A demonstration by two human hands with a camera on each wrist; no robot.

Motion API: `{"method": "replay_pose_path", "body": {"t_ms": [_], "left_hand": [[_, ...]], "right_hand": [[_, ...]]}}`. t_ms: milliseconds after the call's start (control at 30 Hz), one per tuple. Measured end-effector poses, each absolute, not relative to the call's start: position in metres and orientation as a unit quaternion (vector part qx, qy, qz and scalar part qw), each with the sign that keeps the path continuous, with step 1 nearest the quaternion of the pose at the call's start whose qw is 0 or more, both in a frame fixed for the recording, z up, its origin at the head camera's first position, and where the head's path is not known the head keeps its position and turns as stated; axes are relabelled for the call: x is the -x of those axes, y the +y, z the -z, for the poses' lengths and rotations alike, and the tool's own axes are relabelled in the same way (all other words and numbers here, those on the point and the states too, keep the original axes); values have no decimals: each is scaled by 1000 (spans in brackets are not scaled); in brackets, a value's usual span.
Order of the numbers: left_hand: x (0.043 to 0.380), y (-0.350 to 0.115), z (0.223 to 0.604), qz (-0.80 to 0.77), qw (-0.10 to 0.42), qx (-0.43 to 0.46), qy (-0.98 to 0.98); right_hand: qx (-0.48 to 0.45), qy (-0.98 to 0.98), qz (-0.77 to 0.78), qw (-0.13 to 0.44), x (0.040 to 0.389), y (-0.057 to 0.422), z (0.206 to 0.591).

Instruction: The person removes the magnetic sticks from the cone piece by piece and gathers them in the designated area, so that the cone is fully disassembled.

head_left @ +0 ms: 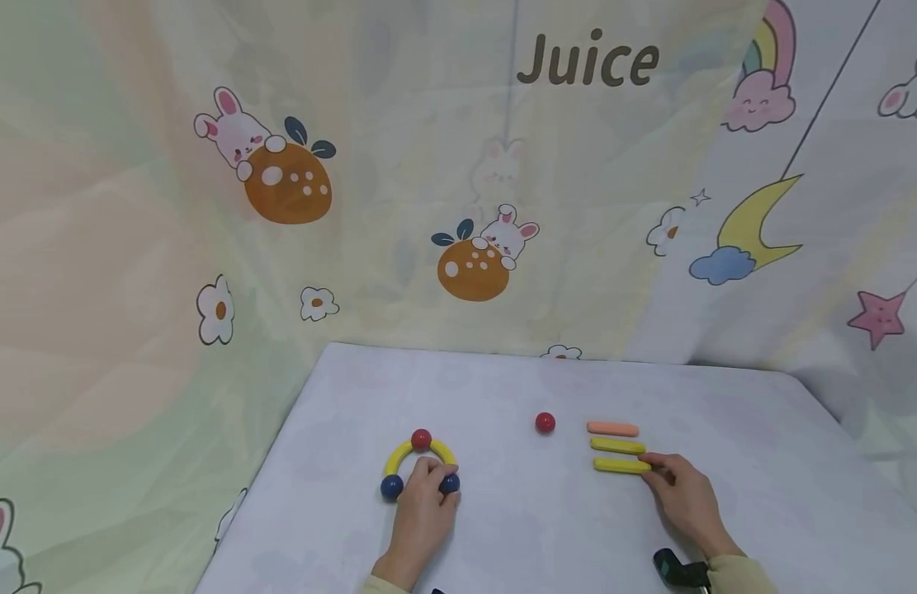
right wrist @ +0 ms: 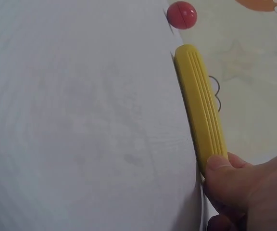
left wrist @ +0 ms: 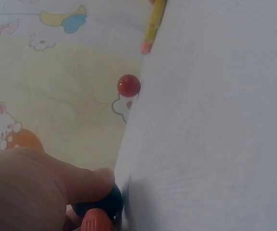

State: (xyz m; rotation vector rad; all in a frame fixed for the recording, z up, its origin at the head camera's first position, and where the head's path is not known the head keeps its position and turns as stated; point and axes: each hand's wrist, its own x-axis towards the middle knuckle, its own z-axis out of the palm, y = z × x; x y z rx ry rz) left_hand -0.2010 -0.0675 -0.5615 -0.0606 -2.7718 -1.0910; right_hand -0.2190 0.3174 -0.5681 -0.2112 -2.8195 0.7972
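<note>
My left hand (head_left: 423, 513) grips a dark blue ball (head_left: 449, 483) at the right end of a yellow arch (head_left: 395, 456). The arch has a red ball (head_left: 421, 440) at its top and another blue ball (head_left: 392, 487) at its left end. In the left wrist view, the thumb lies on the gripped ball (left wrist: 102, 204), and the end of an orange ribbed piece (left wrist: 96, 220) shows beside it; the head view hides that piece behind the hand. My right hand (head_left: 681, 497) pinches the right end of the nearest yellow ribbed stick (head_left: 620, 466) between thumb and fingers.
A second yellow stick (head_left: 617, 446) and an orange stick (head_left: 612, 429) lie behind the pinched one, roughly parallel. One loose red ball (head_left: 545, 423) sits left of them. A white-covered table (head_left: 532, 528) meets a printed cloth backdrop (head_left: 384, 272) at the back.
</note>
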Motion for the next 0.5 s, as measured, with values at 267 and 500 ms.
{"method": "replay_pose_path", "body": {"t_ms": [267, 500], "left_hand": [[201, -68, 562, 365, 85, 17, -927], [202, -68, 564, 375, 64, 22, -924]], "right_hand": [[77, -955, -271, 97, 221, 316, 569], [142, -944, -280, 99, 216, 314, 567]]}}
